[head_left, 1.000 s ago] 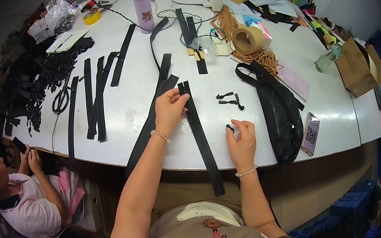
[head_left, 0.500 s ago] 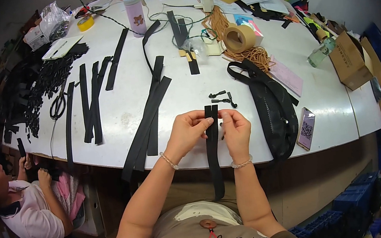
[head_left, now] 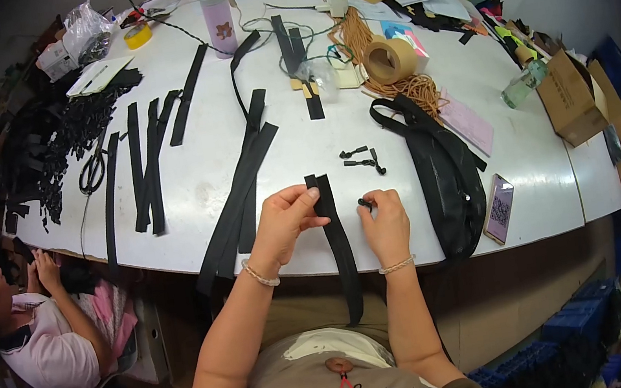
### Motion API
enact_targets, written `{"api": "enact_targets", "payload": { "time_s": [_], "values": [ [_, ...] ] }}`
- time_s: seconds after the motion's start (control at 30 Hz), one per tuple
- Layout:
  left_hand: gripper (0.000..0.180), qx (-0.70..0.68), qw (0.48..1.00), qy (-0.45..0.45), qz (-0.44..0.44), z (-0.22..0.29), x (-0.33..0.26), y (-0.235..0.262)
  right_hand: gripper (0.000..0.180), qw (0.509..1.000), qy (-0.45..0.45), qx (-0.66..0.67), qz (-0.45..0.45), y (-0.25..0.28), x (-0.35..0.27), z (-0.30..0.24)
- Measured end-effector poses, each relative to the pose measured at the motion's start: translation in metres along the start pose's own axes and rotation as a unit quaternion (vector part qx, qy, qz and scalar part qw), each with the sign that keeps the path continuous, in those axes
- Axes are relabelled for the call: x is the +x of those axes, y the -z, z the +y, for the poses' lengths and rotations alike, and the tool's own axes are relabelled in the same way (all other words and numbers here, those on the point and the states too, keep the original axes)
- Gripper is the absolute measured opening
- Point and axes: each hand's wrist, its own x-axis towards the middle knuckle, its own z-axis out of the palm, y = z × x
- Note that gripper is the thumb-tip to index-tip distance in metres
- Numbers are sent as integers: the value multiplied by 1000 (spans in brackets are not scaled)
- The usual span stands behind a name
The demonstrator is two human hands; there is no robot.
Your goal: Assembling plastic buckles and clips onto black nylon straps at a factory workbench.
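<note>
My left hand (head_left: 286,221) pinches one side of the split top end of a black zipper strip (head_left: 342,257), which hangs over the table's front edge toward my lap. To its right, my right hand (head_left: 386,221) holds a small black zipper slider (head_left: 364,204) between thumb and fingertips, apart from the strip. Several more black zipper sliders with pulls (head_left: 363,161) lie on the table just beyond. Long black zipper strips (head_left: 239,184) lie crossed to the left of my left hand. A black bag (head_left: 439,176) lies right of my right hand.
A phone (head_left: 498,209) lies by the bag. Farther off stand a bottle (head_left: 219,20), a tape roll (head_left: 390,62), brown cord (head_left: 353,33) and a cardboard box (head_left: 571,98). Scissors (head_left: 92,174) and a black heap (head_left: 68,137) lie left. A co-worker (head_left: 51,326) sits at the left.
My left hand has moved left with the zipper strip's top end. The right hand has come away from the strip, and the slider in its fingertips now shows.
</note>
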Motion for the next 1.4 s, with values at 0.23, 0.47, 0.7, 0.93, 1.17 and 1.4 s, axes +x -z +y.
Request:
{"api": "enact_targets", "payload": {
  "time_s": [0.23, 0.47, 0.7, 0.93, 1.17, 1.4],
  "values": [
    [8, 14, 999, -34, 29, -5, -19, -13, 8, 921, -88, 379, 11, -6, -13, 13],
    [15, 111, 981, -153, 41, 0, -36, -33, 6, 802, -31, 596, -42, 60, -15, -77],
    [14, 52, 985, -161, 24, -4, -48, -34, 11, 749, -82, 656, -50, 30, -25, -61],
    [12, 131, 979, -140, 65, -3, -61, -31, 8, 722, -116, 676, -87, 28, -36, -60],
    [11, 170, 966, -171, 94, -11, -58, -26, 15, 655, -195, 721, -111, 29, -33, -62],
    [12, 155, 972, -154, 88, -14, -56, -25, 20, 614, -232, 741, -145, 23, -36, -50]
  ]
}}
